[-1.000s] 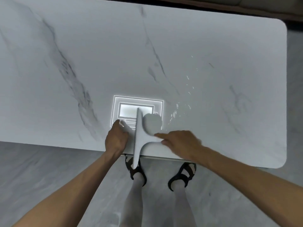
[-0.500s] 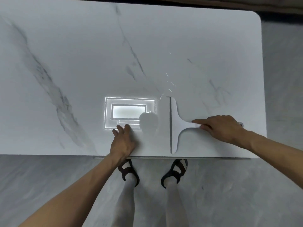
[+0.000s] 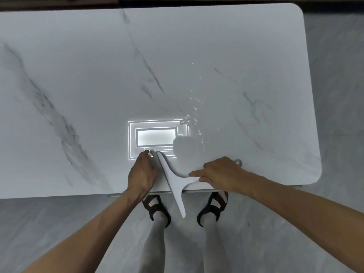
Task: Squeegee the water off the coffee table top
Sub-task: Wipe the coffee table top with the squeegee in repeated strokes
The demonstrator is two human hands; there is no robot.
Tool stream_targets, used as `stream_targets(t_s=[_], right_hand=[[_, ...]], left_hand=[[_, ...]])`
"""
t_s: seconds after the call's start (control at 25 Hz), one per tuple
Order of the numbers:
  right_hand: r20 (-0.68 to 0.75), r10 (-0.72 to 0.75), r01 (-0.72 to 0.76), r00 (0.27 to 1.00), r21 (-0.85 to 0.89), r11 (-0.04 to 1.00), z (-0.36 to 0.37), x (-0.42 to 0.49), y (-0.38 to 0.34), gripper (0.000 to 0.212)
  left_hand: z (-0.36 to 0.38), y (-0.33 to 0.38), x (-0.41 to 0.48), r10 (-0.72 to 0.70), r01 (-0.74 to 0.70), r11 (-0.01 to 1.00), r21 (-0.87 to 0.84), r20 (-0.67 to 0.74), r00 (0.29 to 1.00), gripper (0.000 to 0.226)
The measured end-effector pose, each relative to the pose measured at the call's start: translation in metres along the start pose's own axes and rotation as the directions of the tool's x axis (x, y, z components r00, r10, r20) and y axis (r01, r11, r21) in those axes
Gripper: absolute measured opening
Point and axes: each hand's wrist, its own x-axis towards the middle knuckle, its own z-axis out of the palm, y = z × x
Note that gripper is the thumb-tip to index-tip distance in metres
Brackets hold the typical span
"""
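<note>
A white T-shaped squeegee (image 3: 173, 181) lies tilted across the near edge of the white marble coffee table top (image 3: 78, 75), its blade end hanging past the edge over the floor. My right hand (image 3: 220, 174) grips its handle, whose ring end pokes out beyond my knuckles. My left hand (image 3: 140, 172) rests on the table just left of the blade's far tip, fingers curled and touching it. Scattered water drops (image 3: 194, 121) glint on the marble above the squeegee.
A bright rectangular light reflection (image 3: 156, 136) shows on the table beyond my left hand. The table's right edge (image 3: 313, 115) has rounded corners. Grey floor (image 3: 49, 223) lies below, with my two feet in dark sandals (image 3: 155, 209) under the near edge.
My right hand has drawn the squeegee left and toward me; the blade now tilts, overhangs the near edge and meets my left hand. It stood upright further right half a second ago.
</note>
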Motion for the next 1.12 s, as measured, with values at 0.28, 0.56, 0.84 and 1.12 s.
stream_targets(t_s=[0.28,0.56,0.84,1.12], right_hand=[[-0.095,0.187,-0.193,0.978,-0.059,0.979,-0.023,-0.081,0.108,0.038],[-0.129,0.109,-0.121,0.986,-0.094,0.988,-0.053,-0.081,0.093,0.038],[-0.071,-0.209,0.208,0.975,-0.018,0.978,-0.047,0.074,-0.046,0.035],[-0.048,-0.219,0.216,0.975,-0.062,0.974,-0.054,0.122,-0.072,0.035]], left_hand=[[0.035,0.036,-0.006,0.072,-0.101,0.982,0.16,0.174,0.982,0.057],[0.002,0.028,-0.014,-0.205,0.2,0.946,-0.255,0.009,0.979,0.035],[-0.03,-0.059,-0.023,-0.44,0.367,0.858,-0.359,-0.147,0.886,0.044],[-0.024,-0.082,-0.003,-0.415,0.365,0.887,-0.284,-0.14,0.899,0.051]])
